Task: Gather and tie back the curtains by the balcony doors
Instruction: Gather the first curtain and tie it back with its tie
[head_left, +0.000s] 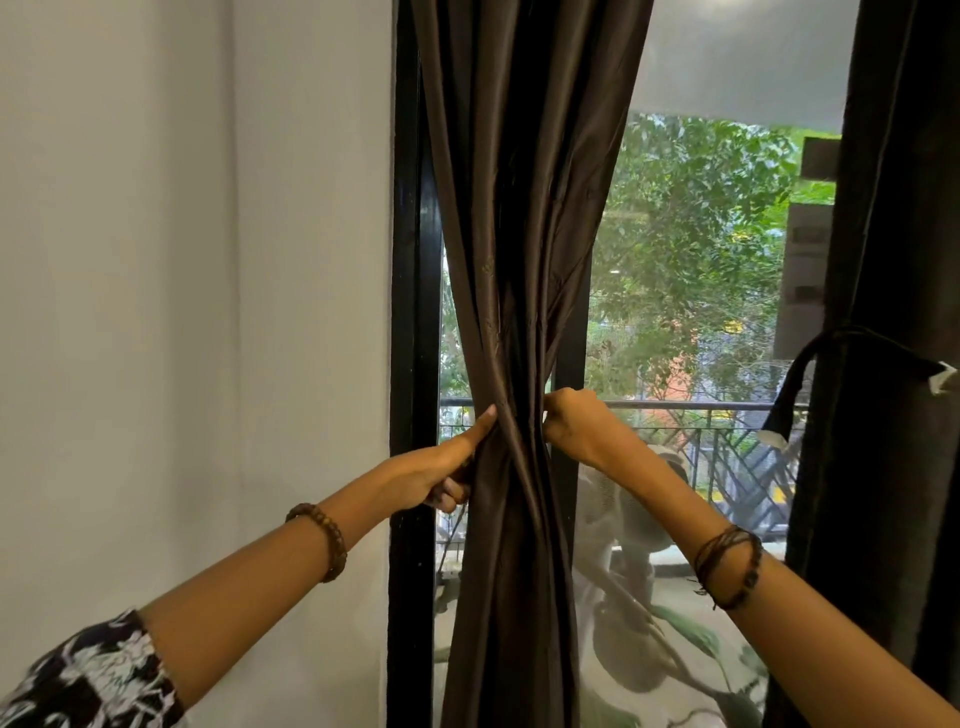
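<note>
From the head view, I had both hands on the brown curtain, which hung just right of the black door frame at the left side of the balcony doors. My left hand gripped the cloth from the left, thumb stretched up along the folds and the fingers curled in under it, holding the fabric. My right hand was closed on the bunch from the right, at nearly the same height; its fingertips were hidden behind the cloth, so I could only say it was clasped round the curtain. I judged the two hands sat opposite each other to squeeze the whole width into one narrow waist, leaving a firm place to pass a tie. The curtain's long axis ran straight up and down, top out of sight above, hem out of sight below; it was widest at the top, pinched between my hands, and spread a little again beneath them. No tie showed at this curtain. The dark curtain at the right edge already wore a tie-back round its middle, one loose end hanging toward the glass. Beyond the pane I could see the balcony railing and trees.
</note>
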